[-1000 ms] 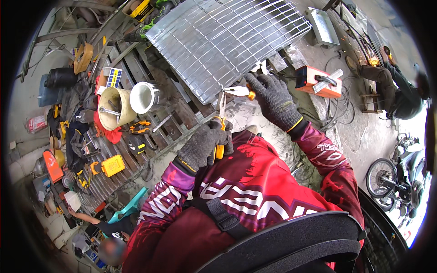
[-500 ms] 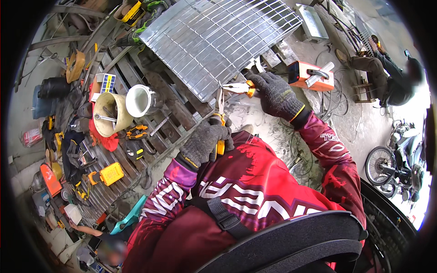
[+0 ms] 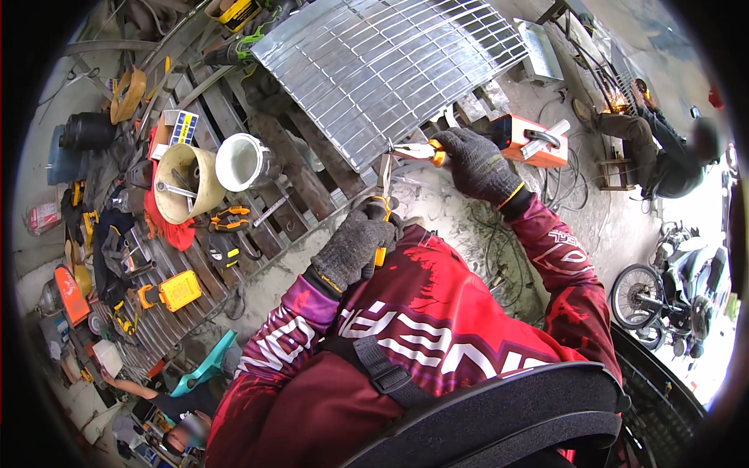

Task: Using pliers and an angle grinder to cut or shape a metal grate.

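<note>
Little has shifted, so the work stays at the near edge of the wire mesh point(image 3: 396, 72), the left hand point(image 3: 351, 248) closed round pliers point(image 3: 384, 179), the right hand point(image 3: 476, 165) round other pliers point(image 3: 418, 151), both tips there.

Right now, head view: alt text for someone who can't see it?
Near corner of a wire grid: a gray-gloved left hand holds pliers pointing away from the wearer, and a gray-gloved right hand holds a second pair of pliers pointing left, tips close together. A white bucket stands to the left, an orange box with a handle to the right.
</note>
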Action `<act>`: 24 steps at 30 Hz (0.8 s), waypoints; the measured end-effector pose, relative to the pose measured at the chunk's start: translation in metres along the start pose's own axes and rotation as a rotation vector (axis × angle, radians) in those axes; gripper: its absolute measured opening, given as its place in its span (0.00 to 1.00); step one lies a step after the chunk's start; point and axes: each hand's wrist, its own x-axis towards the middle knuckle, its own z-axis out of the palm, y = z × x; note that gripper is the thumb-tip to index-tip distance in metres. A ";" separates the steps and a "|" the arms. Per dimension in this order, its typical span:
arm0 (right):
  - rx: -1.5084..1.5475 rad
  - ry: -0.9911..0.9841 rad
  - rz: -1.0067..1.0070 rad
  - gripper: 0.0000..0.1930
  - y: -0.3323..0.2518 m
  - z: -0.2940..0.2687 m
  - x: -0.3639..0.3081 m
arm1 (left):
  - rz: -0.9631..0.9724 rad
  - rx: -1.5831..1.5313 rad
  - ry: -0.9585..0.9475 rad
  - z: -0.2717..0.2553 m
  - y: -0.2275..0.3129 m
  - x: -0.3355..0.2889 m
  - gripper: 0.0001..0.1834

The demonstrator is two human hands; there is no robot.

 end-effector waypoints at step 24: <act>-0.054 0.050 -0.081 0.16 0.002 -0.008 0.000 | 0.122 0.538 0.093 0.022 0.017 -0.009 0.08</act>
